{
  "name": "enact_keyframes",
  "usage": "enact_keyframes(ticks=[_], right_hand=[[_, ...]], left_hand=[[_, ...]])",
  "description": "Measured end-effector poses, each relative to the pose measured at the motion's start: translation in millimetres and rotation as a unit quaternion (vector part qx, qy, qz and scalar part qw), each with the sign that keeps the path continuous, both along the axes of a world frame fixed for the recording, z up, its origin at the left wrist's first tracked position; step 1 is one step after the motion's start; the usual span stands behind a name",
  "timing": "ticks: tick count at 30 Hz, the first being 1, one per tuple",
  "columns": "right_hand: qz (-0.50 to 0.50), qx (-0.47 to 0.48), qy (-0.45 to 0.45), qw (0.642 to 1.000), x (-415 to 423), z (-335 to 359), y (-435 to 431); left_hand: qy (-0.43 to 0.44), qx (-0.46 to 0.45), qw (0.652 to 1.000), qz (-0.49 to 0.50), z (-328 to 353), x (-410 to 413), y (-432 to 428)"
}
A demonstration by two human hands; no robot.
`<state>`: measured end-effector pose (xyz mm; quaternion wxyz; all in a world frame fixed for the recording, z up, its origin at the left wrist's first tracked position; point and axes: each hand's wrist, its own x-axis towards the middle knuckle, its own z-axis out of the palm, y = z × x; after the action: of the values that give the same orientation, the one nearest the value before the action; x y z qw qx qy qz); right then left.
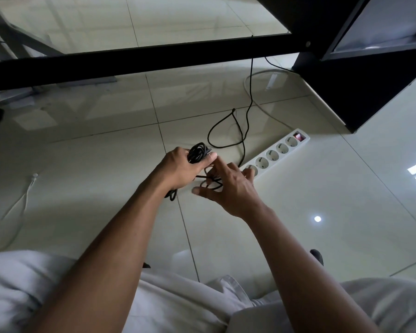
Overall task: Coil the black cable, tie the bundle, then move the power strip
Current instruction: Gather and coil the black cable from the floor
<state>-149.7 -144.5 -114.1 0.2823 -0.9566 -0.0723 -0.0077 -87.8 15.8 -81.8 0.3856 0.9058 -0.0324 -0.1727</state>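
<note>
Coil of black cable gripped in left hand, fingers curled round it, held above the floor; loose loops hanging beneath right hand, its fingers spread and straight, touching strands, clasping nothing; rest of cable trailing toward far edge of floor; white power strip flat on the floor, just right of both hands.
</note>
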Motion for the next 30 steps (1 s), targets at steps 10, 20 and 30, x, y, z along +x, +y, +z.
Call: enact_keyframes(ticks=[10,20,30], right_hand=[[-0.225,-0.038,0.058,0.972,6.4,-21.8,-49.4],[-0.103,0.052,0.014,0.993,5.9,-6.9,-11.1],[-0.148,0.356,0.019,0.923,6.8,10.6,7.1]], left_hand=[[-0.023,-0.068,0.995,0.063,14.8,8.9,36.4],[0.012,-0.134,0.988,0.076,-11.1,10.7,18.4],[0.129,-0.298,0.946,0.019,-6.1,-0.9,-2.3]])
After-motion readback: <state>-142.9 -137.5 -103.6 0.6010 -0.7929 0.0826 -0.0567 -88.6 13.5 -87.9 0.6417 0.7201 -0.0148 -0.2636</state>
